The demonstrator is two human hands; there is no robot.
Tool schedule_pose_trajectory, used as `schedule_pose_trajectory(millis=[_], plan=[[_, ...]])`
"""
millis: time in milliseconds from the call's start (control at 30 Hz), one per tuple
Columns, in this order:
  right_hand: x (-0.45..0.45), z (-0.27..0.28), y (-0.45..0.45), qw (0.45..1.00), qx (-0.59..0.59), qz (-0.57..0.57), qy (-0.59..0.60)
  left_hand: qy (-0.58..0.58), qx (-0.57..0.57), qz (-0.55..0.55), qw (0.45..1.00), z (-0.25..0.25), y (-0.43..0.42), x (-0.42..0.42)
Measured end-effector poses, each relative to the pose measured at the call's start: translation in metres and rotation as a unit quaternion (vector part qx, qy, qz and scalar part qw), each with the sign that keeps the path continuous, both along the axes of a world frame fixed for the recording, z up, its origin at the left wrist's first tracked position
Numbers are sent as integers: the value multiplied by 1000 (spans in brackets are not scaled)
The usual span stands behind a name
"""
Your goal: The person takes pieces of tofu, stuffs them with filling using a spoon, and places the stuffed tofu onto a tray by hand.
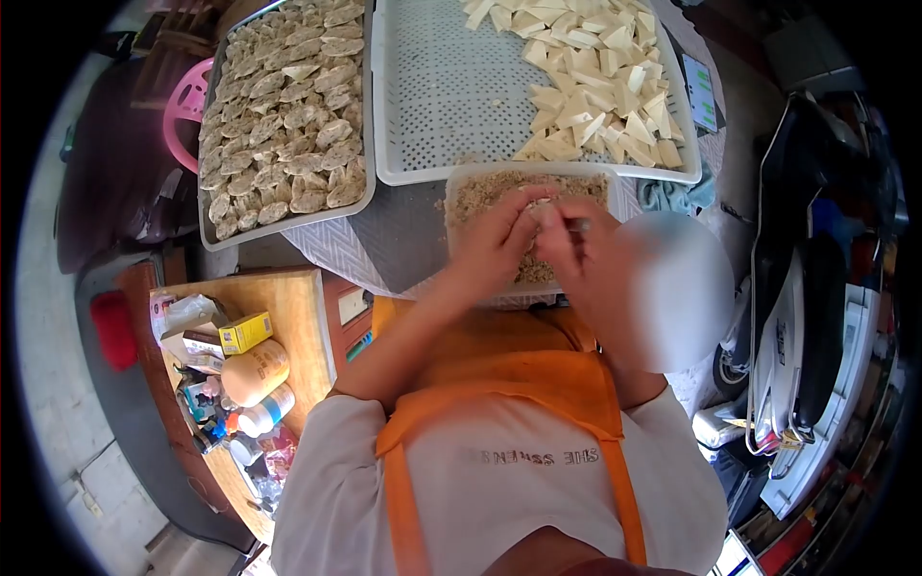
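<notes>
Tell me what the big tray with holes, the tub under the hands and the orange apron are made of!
The tray with holes looks like hard plastic: pale grey, moulded-looking, with a thick rim. The tub is probably plastic too, with pale, cloudy sides. The apron seems matte cloth, since it folds softly.

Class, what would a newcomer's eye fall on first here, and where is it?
Probably the bright orange apron, low in the middle. Next come the packed brownish pieces at upper left and the pale wedges at the top, right of centre. Below these, the left hand and right hand meet over a tub of crumbly mixture.
</notes>
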State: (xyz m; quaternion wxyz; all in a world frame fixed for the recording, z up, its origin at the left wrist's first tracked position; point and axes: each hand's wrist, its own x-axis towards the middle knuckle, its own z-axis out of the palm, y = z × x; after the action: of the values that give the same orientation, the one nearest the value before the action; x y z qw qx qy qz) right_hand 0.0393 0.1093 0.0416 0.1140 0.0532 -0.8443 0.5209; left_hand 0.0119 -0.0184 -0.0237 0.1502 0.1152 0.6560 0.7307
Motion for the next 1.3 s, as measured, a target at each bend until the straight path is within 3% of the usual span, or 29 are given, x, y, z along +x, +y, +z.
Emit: schedule_pose_trajectory(millis=[100,167,200,300,367,400,567,667,767,867,1000,1100,1167,1200,1300], plan=[[-1,19,-9,999,28,15,33,109,-119,-1,987,8,-3,-1],[4,20,0,995,83,8,60,106,-159,11,981,24,-7,-5],[6,18,8,986,105,0,130,103,-178,19,978,29,-8,-6],[16,15,24,963,79,-72,246,-114,-23,-6,993,34,-11,-7],[18,12,29,954,42,-124,271,-168,91,2,982,21,-12,-11],[19,11,30,953,31,-140,268,-196,146,3,970,20,-12,-12],[12,0,28,973,-6,-157,168,-188,162,-31,968,16,-16,-13],[0,-12,19,994,-12,-89,-57,-194,183,-6,964,12,-16,-14],[-2,-34,19,966,-136,-36,-217,-174,155,24,972,16,-13,-15],[-1,-22,25,935,-276,-85,-205,-122,168,62,976,10,-12,-14],[0,-5,37,945,-254,-132,-160,-84,179,86,977,8,-11,-16],[2,-5,34,958,-245,-120,-86,-44,55,29,997,17,-11,-14],[4,0,23,941,-286,-139,-113,21,-20,9,1000,16,-6,-10],[4,-1,20,958,-242,-122,-92,53,-59,-1,997,15,-5,-8],[7,0,12,984,-144,-104,-4,-49,-10,-15,999,17,-9,-7]])
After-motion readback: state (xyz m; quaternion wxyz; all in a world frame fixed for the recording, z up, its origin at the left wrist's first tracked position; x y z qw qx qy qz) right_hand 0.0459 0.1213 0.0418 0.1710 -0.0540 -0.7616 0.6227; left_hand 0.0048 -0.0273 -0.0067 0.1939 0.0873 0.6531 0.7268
